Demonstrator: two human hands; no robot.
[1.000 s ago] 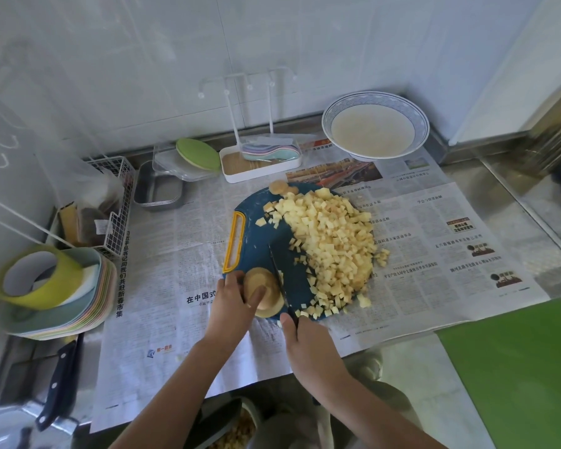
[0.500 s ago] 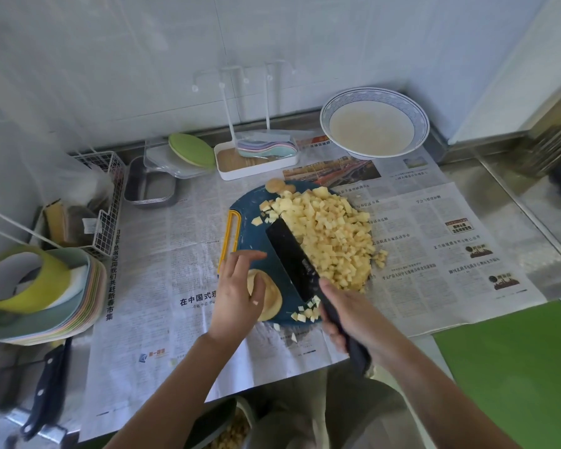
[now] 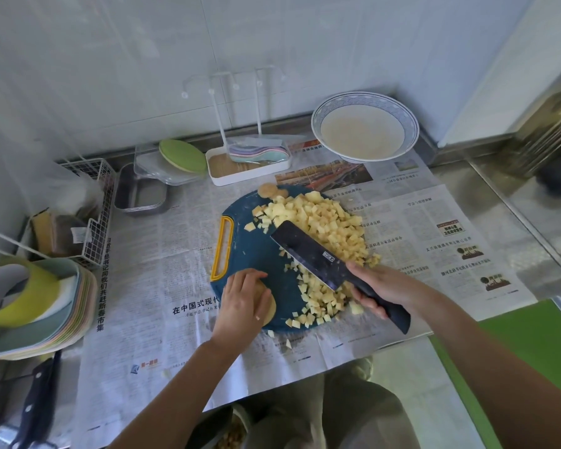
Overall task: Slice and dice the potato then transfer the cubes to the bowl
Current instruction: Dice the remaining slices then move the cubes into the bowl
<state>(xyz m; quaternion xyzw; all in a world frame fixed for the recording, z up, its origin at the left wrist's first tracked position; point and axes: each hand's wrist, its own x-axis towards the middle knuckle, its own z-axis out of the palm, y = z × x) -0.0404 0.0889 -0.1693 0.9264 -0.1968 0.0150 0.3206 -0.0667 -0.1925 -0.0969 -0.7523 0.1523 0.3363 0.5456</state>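
A round blue cutting board (image 3: 256,251) with a yellow handle lies on newspaper. A heap of yellow potato cubes (image 3: 324,222) covers its right half. My left hand (image 3: 240,306) rests with curled fingers on a remaining potato piece (image 3: 269,307) at the board's near left edge. My right hand (image 3: 379,286) grips the dark handle of a cleaver (image 3: 308,254), whose broad blade lies tilted flat against the cube heap. A potato end slice (image 3: 269,190) sits at the board's far edge. The white bowl with a blue rim (image 3: 365,126) stands at the back right.
Newspaper (image 3: 418,228) covers the steel counter. A white rack tray (image 3: 246,163), a green lid (image 3: 182,156) and a metal tin (image 3: 140,194) stand at the back. Stacked plates (image 3: 46,312) and a wire basket (image 3: 91,215) are at the left. A green mat (image 3: 515,361) lies right.
My right hand has lifted the cleaver from its cut beside the potato piece, turned it flat and swept it right against the cubes. My left hand has stayed on the potato piece.
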